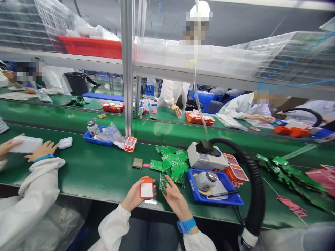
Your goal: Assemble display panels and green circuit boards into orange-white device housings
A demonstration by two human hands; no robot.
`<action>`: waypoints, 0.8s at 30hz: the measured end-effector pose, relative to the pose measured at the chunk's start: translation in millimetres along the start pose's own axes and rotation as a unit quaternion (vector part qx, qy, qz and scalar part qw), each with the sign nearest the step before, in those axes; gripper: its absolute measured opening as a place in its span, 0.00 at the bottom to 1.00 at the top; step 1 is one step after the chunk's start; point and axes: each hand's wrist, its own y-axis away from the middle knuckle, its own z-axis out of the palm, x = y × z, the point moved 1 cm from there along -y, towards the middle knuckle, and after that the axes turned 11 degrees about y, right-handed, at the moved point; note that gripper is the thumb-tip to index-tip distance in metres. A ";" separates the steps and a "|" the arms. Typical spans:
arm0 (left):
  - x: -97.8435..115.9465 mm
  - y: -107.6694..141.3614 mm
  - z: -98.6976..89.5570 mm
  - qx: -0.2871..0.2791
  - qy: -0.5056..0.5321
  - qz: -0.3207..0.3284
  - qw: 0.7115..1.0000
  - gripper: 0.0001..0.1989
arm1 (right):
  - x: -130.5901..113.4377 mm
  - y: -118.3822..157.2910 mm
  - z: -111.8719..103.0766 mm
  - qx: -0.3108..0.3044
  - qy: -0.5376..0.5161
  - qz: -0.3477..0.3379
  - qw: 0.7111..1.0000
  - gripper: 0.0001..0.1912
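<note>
My left hand [134,194] is closed around a small orange-framed panel with a white face [146,189], held just above the bench's front edge. A green circuit board [163,183] is gripped upright in my right hand [175,196], which wears a blue wrist strap. Just beyond it lies a loose pile of green circuit boards [171,158]. Left of the pile sit a small stack of grey-brown square pieces [137,162] and some pink strips [147,165]. A bit of clear film [151,201] shows below the panel.
A blue tray [192,190] with a metal-capped bottle stands right, by a white box [206,158], stacked orange frames [236,174] and a black hose [258,181]. Another blue tray [98,141] is near the metal post [127,69]. A co-worker's hands [43,150] work at left.
</note>
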 end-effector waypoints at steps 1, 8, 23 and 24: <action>0.0 0.3 0.3 0.001 0.000 -0.001 1.000 0.09 | -1.2 1.9 0.2 -0.007 0.001 -0.003 1.000 0.34; -0.4 -3.1 -4.9 0.017 -0.002 -0.002 1.000 0.11 | -2.7 8.6 7.3 -0.051 0.034 -0.001 0.998 0.41; -0.8 -10.6 -14.7 0.035 -0.007 -0.004 0.999 0.11 | 12.5 2.3 12.4 -0.022 0.123 -0.055 0.991 0.41; -0.9 -10.4 -14.6 0.032 -0.007 -0.005 0.999 0.11 | 12.8 1.3 11.7 -0.022 0.135 -0.057 0.989 0.42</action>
